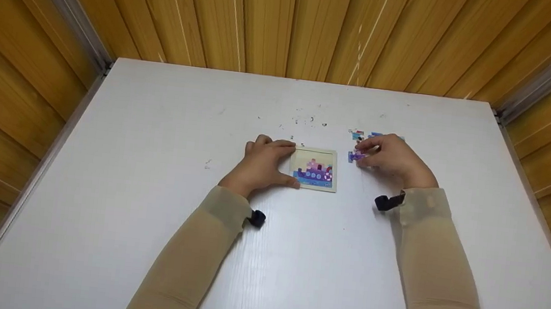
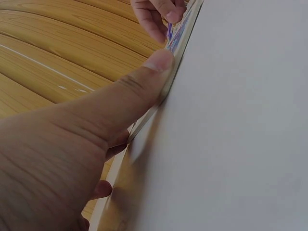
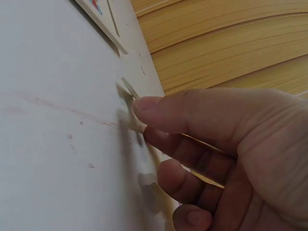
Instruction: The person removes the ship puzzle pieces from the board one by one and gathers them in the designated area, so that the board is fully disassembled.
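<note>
A shallow square puzzle frame (image 1: 336,173) with a pale rim lies on the table. Joined pieces in its lower part show a purple and pink boat (image 1: 315,174) on blue water; the upper part shows a bare cream base. My left hand (image 1: 267,164) holds the frame's left side, thumb at the lower corner and forefinger at the upper. Right of the frame, my right hand (image 1: 395,159) pinches a small purple-blue puzzle piece (image 1: 352,157) between thumb and fingers. The right wrist view shows this piece (image 3: 129,87) edge-on, tilted near the tabletop.
Loose puzzle pieces (image 1: 358,135) lie beyond my right hand, some partly hidden by it. Small dark specks (image 1: 311,119) mark the white table (image 1: 294,269) behind the frame. Wood-look panels (image 1: 269,21) enclose the table's back and sides.
</note>
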Demonstrator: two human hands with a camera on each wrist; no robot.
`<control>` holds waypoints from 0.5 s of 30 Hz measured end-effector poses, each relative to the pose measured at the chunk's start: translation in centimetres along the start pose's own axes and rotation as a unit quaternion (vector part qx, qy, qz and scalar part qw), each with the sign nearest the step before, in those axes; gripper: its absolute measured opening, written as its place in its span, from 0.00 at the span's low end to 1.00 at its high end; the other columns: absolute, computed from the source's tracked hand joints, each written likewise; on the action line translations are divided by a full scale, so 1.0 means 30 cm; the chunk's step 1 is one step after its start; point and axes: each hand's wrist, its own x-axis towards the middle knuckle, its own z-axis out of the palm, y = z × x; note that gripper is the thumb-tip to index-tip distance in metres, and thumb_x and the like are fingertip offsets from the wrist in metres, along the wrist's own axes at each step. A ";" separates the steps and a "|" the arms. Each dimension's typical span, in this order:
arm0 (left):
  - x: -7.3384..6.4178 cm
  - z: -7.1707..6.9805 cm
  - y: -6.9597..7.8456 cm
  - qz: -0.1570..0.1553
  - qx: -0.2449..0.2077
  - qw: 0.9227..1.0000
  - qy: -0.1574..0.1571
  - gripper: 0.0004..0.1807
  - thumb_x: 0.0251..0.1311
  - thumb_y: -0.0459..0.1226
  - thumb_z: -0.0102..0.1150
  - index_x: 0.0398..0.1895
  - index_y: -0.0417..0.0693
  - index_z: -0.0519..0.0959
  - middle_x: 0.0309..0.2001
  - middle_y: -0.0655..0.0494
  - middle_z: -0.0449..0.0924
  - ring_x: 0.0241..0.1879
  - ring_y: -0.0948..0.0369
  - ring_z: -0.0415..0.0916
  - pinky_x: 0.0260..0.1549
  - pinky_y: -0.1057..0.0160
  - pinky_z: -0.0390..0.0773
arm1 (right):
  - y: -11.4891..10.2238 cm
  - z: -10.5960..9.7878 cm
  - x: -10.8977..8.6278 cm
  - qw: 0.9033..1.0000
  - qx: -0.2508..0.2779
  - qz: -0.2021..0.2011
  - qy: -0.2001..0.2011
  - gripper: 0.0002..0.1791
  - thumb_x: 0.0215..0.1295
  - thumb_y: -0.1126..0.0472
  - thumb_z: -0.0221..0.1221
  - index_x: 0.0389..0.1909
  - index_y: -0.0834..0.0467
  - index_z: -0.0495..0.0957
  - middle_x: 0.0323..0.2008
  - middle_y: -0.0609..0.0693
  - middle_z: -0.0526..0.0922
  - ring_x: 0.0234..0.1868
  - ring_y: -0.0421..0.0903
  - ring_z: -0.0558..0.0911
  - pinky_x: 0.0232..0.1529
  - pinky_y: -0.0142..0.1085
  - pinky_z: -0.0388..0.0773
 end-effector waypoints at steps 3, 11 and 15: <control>0.001 0.000 0.001 -0.001 0.000 1.000 -0.001 0.56 0.53 0.62 0.88 0.84 0.58 0.76 0.85 0.63 0.73 0.77 0.49 0.65 0.75 0.44 0.62 | -0.001 0.007 -0.005 1.000 -0.020 -0.006 0.006 0.24 0.69 0.58 0.77 0.65 0.55 0.90 0.61 0.61 0.87 0.59 0.57 0.78 0.63 0.49 0.74; 0.001 0.002 0.001 -0.006 0.003 1.000 0.000 0.57 0.52 0.63 0.88 0.85 0.59 0.75 0.85 0.64 0.72 0.78 0.50 0.65 0.77 0.44 0.62 | 0.009 0.009 -0.007 1.000 -0.022 -0.019 0.006 0.22 0.70 0.61 0.74 0.63 0.57 0.90 0.60 0.62 0.88 0.60 0.58 0.80 0.66 0.53 0.76; -0.001 0.001 0.002 -0.006 -0.002 1.000 0.001 0.56 0.52 0.62 0.88 0.84 0.58 0.76 0.85 0.64 0.73 0.78 0.50 0.64 0.75 0.44 0.61 | 0.019 0.006 -0.004 0.999 -0.031 -0.041 0.010 0.23 0.68 0.62 0.74 0.64 0.59 0.90 0.61 0.62 0.89 0.59 0.57 0.82 0.63 0.49 0.76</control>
